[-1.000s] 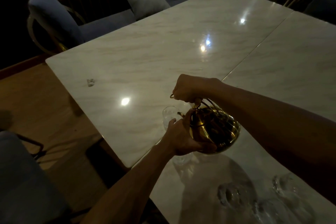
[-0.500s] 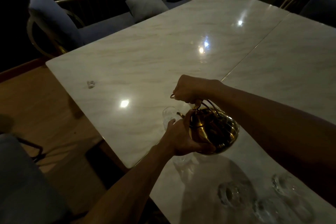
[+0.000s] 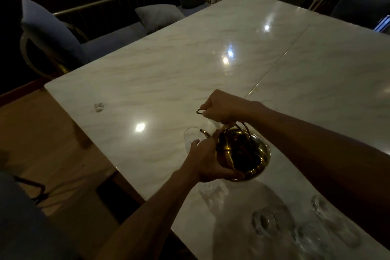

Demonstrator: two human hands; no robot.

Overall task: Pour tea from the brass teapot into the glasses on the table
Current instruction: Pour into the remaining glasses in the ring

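Observation:
The brass teapot [image 3: 242,152] hangs tilted above the marble table [image 3: 160,74], its spout pointing left over a clear glass [image 3: 192,137]. My right hand [image 3: 219,104] grips the teapot's top handle. My left hand [image 3: 207,161] cups the pot's lower left side and base. Another glass [image 3: 211,186] shows just below my left hand, mostly hidden. More clear glasses [image 3: 267,220] stand at the near right, in the pot's shadow. No stream of tea can be made out in the dim light.
A small clear object [image 3: 98,107] lies on the table near its left edge. A brass seam [image 3: 272,74] joins two tabletops. A blue cushioned bench [image 3: 109,38] lines the far side, and a dark chair [image 3: 25,217] sits at my near left. Wooden floor lies to the left.
The view has shifted slightly. Both hands hold the tilted teapot in about the same place over the glass.

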